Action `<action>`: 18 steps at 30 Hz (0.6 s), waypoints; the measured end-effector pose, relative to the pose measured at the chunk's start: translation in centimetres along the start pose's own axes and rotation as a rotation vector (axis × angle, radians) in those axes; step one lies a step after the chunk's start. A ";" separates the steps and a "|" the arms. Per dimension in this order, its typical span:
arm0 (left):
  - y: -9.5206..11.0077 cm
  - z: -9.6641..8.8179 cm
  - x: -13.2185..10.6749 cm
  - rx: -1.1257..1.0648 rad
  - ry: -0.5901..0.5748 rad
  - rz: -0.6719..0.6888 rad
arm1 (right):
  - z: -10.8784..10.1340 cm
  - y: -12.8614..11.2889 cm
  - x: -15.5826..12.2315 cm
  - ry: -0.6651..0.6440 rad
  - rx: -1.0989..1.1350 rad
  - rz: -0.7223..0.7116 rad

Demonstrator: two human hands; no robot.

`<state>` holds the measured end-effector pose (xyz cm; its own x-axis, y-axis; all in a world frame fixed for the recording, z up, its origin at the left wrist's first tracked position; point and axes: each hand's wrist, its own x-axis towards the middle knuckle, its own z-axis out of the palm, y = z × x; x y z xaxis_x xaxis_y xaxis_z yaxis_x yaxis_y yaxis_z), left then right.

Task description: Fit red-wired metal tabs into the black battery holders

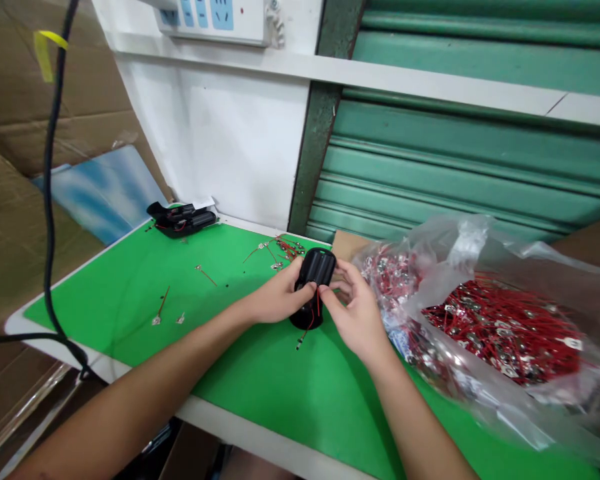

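A black plastic housing (pixel 319 267) with rounded slots, like a battery compartment, stands tilted over the green mat in both my hands. My left hand (pixel 283 293) grips its left side, thumb pressed on the front. My right hand (pixel 353 300) closes on its right side, fingertips at the upper edge and thumb beside a red wire (pixel 319 303). That wire runs down the front of the housing. Below, a thin lead with a small metal end (pixel 299 344) hangs out over the mat. The exact contact under my thumbs is hidden.
Another black housing (pixel 185 220) lies at the far left of the green mat (pixel 240 387). Loose wired metal contacts (pixel 157 320) and a small pile of red leads (pixel 290 248) lie about. At right bulges a clear plastic bag (pixel 445 287) of red-wired contacts. A black cable (pixel 50 200) hangs left.
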<state>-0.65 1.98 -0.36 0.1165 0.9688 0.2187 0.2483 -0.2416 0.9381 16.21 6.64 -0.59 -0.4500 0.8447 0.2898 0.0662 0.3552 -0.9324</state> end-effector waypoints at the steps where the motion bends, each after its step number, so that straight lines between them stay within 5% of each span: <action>1: -0.1 0.0 0.0 0.024 0.000 0.013 | 0.1 0.0 0.0 0.002 -0.005 0.002; 8: -0.2 0.3 0.1 0.064 0.031 0.047 | 1.0 0.2 -0.4 0.056 -0.029 -0.007; 18: -0.2 -0.6 0.5 -0.368 0.088 -0.171 | 0.2 0.3 0.5 0.103 0.138 0.049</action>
<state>-1.21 2.60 -0.29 0.0172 0.9982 0.0580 -0.1055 -0.0559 0.9928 15.86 7.10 -0.77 -0.3549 0.8989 0.2571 -0.0403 0.2600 -0.9648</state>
